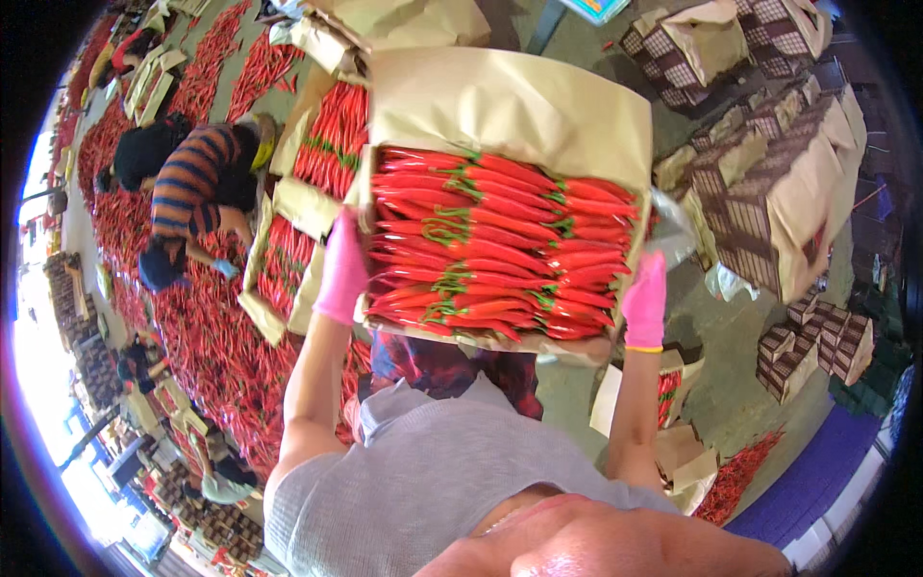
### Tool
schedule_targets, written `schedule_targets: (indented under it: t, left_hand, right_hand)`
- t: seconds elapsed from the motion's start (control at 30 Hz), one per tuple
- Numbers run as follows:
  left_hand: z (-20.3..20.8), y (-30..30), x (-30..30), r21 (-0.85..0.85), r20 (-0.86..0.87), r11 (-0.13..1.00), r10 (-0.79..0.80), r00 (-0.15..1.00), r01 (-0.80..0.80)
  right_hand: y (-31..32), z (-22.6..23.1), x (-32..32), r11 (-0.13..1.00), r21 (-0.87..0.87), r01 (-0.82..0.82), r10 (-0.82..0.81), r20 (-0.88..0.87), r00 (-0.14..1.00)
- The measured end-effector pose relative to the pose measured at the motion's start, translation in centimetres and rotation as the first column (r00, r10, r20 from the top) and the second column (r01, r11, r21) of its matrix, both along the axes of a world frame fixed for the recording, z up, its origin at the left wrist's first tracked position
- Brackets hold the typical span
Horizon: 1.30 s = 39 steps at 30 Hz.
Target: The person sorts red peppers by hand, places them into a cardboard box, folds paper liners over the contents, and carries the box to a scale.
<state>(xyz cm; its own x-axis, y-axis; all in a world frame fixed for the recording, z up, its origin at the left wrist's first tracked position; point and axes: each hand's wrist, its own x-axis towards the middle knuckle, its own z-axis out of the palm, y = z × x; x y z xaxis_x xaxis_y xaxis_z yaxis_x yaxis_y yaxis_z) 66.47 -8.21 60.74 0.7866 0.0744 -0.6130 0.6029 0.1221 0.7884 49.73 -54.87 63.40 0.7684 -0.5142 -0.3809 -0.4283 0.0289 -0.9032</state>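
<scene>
In front of my body I hold up a box (pixel 630 322) lined with brown paper. Inside lie long red chili peppers (pixel 505 255) in neat rows, their green stems meeting in bands. A broad paper flap (pixel 510 101) stands up behind the far side. My left hand (pixel 342 271), in a pink glove, grips the box's left side. My right hand (pixel 645 303), also pink-gloved, is closed on the right side near the front corner. The fingertips of both hands are partly hidden by the box.
A large heap of loose red chilies (pixel 221 327) spreads over the floor at left. Beside it a person in a striped shirt (pixel 197 178) bends down. Filled paper-lined boxes (pixel 332 144) stand close at my left; stacked brown-patterned crates (pixel 760 212) stand at right.
</scene>
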Motion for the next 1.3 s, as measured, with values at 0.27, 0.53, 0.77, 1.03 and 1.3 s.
schedule_targets:
  t: [0.27,0.53,0.77,1.03,1.3]
  left_hand:
    - [-22.4,-9.6,21.5,-0.009,-0.102,0.997,-0.078,0.992,0.078]
    - [-37.5,-8.9,26.9,-0.007,-0.225,0.999,-0.038,0.974,0.037]
    - [-43.0,-7.1,28.3,-0.038,-0.193,0.997,-0.07,0.979,0.064]
    - [-47.6,-2.4,28.2,0.039,-0.237,0.999,0.018,0.971,-0.009]
    - [-58.1,6.3,30.8,-0.087,-0.262,0.988,0.099,0.96,-0.125]
  right_hand:
    - [-5.5,-20.4,20.6,0.802,0.274,0.531,-0.492,-0.201,0.847]
    - [-10.5,-41.1,35.4,0.836,0.135,0.531,-0.489,-0.254,0.835]
    - [-10.5,-46.3,40.0,0.868,-0.072,0.491,-0.481,-0.366,0.797]
    - [-1.8,-37.8,41.1,0.862,-0.494,0.116,-0.235,-0.185,0.954]
    - [13.9,-34.3,39.9,0.703,-0.494,-0.511,0.479,-0.203,0.854]
